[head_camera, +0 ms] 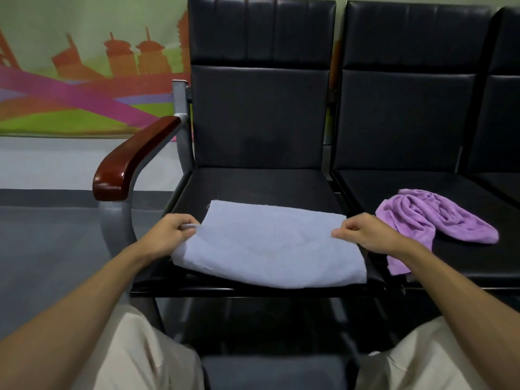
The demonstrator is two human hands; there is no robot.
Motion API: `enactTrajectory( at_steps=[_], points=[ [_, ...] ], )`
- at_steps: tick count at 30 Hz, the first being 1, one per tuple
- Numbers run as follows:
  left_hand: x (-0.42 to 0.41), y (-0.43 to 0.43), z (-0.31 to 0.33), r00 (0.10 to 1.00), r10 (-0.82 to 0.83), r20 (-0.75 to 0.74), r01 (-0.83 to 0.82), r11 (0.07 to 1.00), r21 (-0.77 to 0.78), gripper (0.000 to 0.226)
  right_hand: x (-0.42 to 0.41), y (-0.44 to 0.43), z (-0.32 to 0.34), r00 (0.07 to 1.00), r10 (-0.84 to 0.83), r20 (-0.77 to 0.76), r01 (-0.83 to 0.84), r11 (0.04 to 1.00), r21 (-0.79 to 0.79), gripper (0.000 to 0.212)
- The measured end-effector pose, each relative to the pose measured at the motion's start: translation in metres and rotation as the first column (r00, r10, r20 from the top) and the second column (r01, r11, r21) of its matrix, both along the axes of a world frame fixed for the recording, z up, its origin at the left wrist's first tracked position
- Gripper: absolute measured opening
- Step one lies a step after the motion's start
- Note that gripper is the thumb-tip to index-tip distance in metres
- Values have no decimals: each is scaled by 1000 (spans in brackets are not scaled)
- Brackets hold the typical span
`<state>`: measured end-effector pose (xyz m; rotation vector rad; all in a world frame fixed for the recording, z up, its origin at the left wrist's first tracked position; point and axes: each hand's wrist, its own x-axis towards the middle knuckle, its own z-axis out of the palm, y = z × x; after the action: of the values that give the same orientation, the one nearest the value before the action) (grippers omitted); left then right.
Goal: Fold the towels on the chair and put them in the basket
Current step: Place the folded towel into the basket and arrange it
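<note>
The pale towel (270, 246) is thin, matt woven cloth with loose threads at its far edge. The purple towel (439, 220) at its 3 o'clock is thicker, fuzzy terry cloth. The chair (253, 187) has black leather-like padding with a dull sheen, and at 10 o'clock its armrest (132, 159) is glossy varnished red-brown wood on a smooth grey painted metal frame (115, 218).

Row of joined black padded chairs (261, 108) stood against a pale green wall (84, 23), glossy reddish wooden armrest (135, 159) on a grey metal frame (180, 108) at the left end, orange skyline mural (121, 60) crossed by pink ribbons ran behind, grey floor (56, 249) lay below, light was soft and even.
</note>
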<state>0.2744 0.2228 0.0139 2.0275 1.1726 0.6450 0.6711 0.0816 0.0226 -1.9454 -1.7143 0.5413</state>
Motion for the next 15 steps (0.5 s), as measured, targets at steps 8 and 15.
enactTrajectory(
  at_steps=[8, 15],
  points=[
    [50, 33, 11, 947, 278, 158, -305, 936, 179, 22, 10, 35, -2, 944, -181, -275, 246, 943, 225, 19],
    [89, 85, 3, 968, 245, 61, -252, 942, 221, 22, 29, 73, -20, 896, -374, -240, 425, 878, 221, 18]
  ],
)
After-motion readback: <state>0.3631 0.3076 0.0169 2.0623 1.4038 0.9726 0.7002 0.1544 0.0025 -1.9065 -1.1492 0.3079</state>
